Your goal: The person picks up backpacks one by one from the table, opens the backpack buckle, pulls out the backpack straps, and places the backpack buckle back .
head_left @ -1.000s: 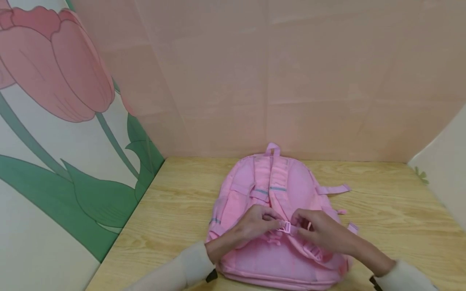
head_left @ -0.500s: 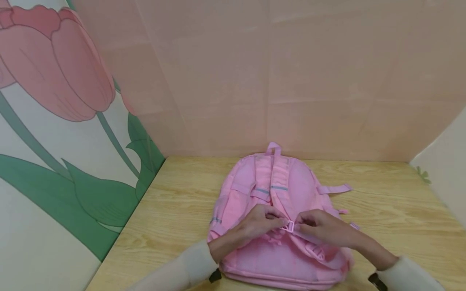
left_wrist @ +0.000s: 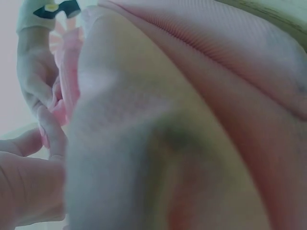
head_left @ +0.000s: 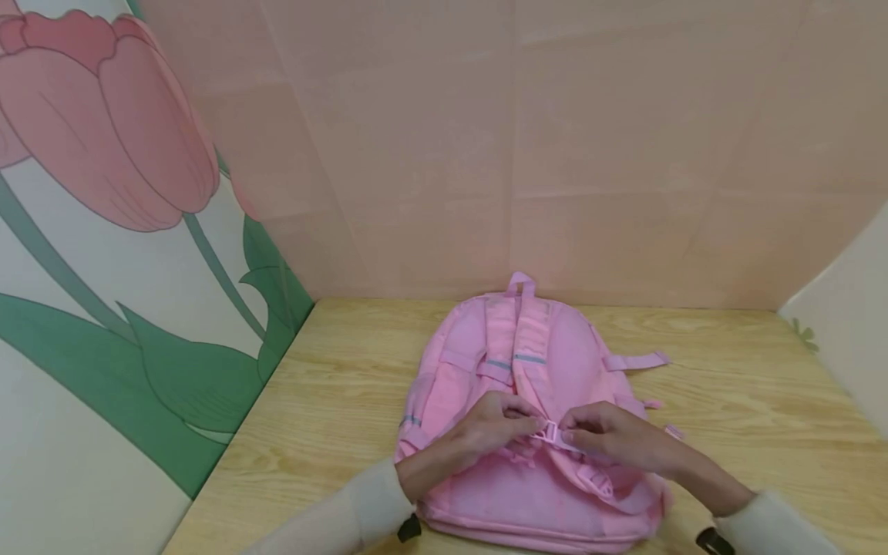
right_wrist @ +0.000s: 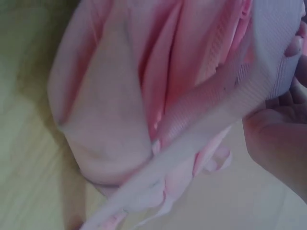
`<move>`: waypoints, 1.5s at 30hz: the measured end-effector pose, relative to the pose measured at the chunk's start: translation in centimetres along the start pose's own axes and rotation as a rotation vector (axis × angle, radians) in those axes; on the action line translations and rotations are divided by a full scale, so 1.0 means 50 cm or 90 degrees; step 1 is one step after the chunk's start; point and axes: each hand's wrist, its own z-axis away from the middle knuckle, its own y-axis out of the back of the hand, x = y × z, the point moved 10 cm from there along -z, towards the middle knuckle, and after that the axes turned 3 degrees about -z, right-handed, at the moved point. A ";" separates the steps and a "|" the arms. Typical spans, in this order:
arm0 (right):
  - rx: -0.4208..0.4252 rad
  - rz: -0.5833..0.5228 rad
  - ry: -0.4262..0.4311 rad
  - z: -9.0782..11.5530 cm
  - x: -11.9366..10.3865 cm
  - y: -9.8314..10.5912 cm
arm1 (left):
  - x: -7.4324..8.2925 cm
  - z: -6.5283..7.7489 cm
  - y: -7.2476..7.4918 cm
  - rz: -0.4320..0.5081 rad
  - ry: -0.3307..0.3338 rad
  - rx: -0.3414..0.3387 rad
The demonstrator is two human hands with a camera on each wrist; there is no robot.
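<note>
A pink backpack (head_left: 534, 501) lies with its shoulder straps facing up, its top loop toward the wall. Over its middle, a small pink plastic buckle (head_left: 550, 432) shows between the two hands. My left hand (head_left: 489, 424) pinches the buckle's left side between thumb and fingers. At its right side, my right hand (head_left: 620, 435) pinches the pink webbing strap (right_wrist: 216, 112) that runs from the buckle. In the left wrist view, backpack fabric (left_wrist: 124, 96) fills most of the picture, and the fingertips of both hands meet at its left edge.
The backpack rests on a light wood-grain table (head_left: 333, 370). A loose strap end (head_left: 638, 361) sticks out to the right of the bag. Behind stands a plain pinkish wall (head_left: 416, 154); a tulip-painted panel (head_left: 125, 270) borders the left, a pale panel (head_left: 853, 308) the right.
My right hand's fingers have come closer to the buckle, with the thumb now along the strap. The buckle has shifted very slightly right. The left hand has hardly moved.
</note>
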 end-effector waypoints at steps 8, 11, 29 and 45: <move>0.010 0.001 0.024 -0.004 -0.004 -0.004 | -0.002 -0.001 0.001 0.007 -0.002 -0.004; 0.013 0.006 0.032 -0.005 -0.007 -0.005 | -0.002 0.000 0.000 0.012 -0.004 -0.010; 0.001 -0.024 0.022 -0.011 0.001 -0.017 | -0.002 -0.002 -0.006 -0.006 -0.023 -0.029; 0.009 -0.010 0.002 -0.013 -0.003 -0.020 | -0.004 -0.006 -0.014 0.020 -0.041 -0.053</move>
